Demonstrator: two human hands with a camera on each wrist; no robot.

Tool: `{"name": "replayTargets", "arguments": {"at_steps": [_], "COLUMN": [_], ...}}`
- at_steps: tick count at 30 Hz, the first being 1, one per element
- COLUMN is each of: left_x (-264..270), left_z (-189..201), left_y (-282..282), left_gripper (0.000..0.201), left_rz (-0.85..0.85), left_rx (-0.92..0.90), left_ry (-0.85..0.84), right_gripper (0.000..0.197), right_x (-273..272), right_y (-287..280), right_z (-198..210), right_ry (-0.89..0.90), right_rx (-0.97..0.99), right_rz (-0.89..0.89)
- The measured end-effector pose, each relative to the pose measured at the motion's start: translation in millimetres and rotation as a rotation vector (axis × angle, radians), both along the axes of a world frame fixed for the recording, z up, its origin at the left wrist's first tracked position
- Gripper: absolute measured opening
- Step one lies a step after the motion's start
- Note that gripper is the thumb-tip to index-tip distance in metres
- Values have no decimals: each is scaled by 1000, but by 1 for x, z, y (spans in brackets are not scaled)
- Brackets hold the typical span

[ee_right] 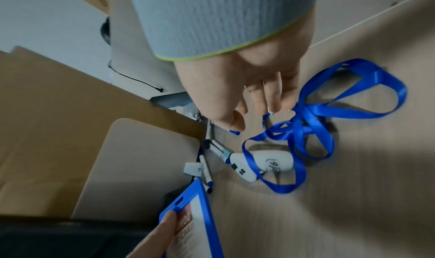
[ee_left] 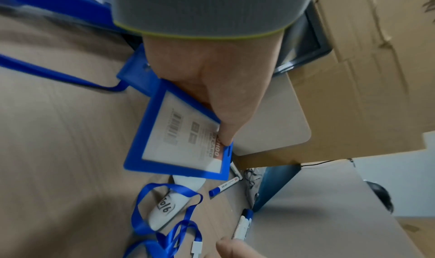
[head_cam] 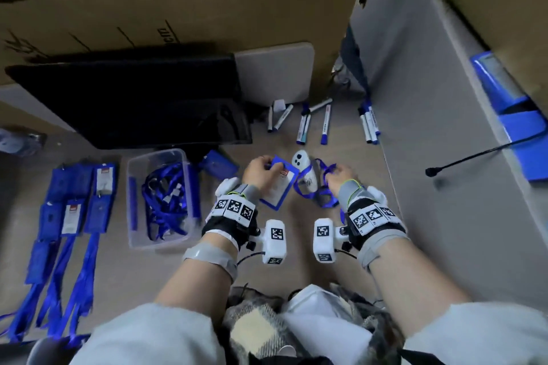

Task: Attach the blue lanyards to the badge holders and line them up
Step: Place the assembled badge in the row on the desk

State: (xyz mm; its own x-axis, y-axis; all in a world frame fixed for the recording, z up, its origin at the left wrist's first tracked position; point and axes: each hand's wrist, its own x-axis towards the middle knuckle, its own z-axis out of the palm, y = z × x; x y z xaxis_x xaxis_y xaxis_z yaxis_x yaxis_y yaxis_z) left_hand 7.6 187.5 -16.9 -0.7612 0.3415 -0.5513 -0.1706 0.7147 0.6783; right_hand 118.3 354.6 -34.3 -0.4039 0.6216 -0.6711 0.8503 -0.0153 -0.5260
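Observation:
My left hand [head_cam: 258, 172] grips a blue badge holder [head_cam: 278, 190] with a white card inside, thumb on its slotted top edge [ee_left: 226, 150]. The holder [ee_left: 179, 141] hangs tilted above the tabletop; it shows at the bottom of the right wrist view [ee_right: 195, 221]. My right hand [head_cam: 341, 176] pinches a tangled blue lanyard [head_cam: 323, 195] just right of the holder. In the right wrist view the fingertips [ee_right: 275, 107] curl down onto the ribbon [ee_right: 303, 131], whose loops lie on the table over a white controller [ee_right: 266, 163]. The lanyard's pale clip [ee_left: 196, 247] is apart from the holder.
A clear bin [head_cam: 132, 204] of loose lanyards sits to the left. Beyond it, several badges with lanyards [head_cam: 74, 201] lie in rows. Another blue holder [head_cam: 218, 164] lies by the bin. Markers [head_cam: 305, 124], a black tray [head_cam: 133, 104], cardboard [head_cam: 178, 15] and a grey partition [head_cam: 415, 98] surround the spot.

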Motion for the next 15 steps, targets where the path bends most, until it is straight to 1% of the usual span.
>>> {"name": "replayTargets", "arguments": {"at_steps": [1, 3, 5, 6, 7, 9, 10, 12, 13, 15], "left_x": [1, 2, -1, -2, -4, -13, -14, -20, -22, -24], "left_z": [-5, -10, -19, -24, -26, -34, -32, -32, -33, -35], "left_y": [11, 24, 33, 38, 42, 50, 50, 51, 52, 54], "left_gripper": [22, 25, 24, 24, 24, 26, 27, 25, 24, 21], "left_rz": [17, 46, 51, 53, 60, 103, 115, 134, 146, 153], "left_rx": [-13, -43, -62, -81, -95, -137, -138, -164, -174, -191], "left_ry": [-12, -23, -39, -46, -51, -55, -52, -48, -43, -37], "right_gripper": [30, 38, 28, 27, 35, 58, 63, 61, 61, 55], "right_x": [-1, -2, -5, -8, -10, -26, -28, -37, -41, -47], "right_y": [14, 25, 32, 36, 38, 45, 45, 49, 53, 57], "right_z": [-12, -20, -27, -32, -38, -53, -55, -64, -68, -73], "right_ry": [-7, -20, -64, -105, -146, -159, -146, -194, -231, -233], "right_rx": [-30, -64, -90, -89, -81, -84, -91, -133, -148, -140], "right_rz": [34, 70, 35, 3, -30, -77, -67, 32, 58, 84]}}
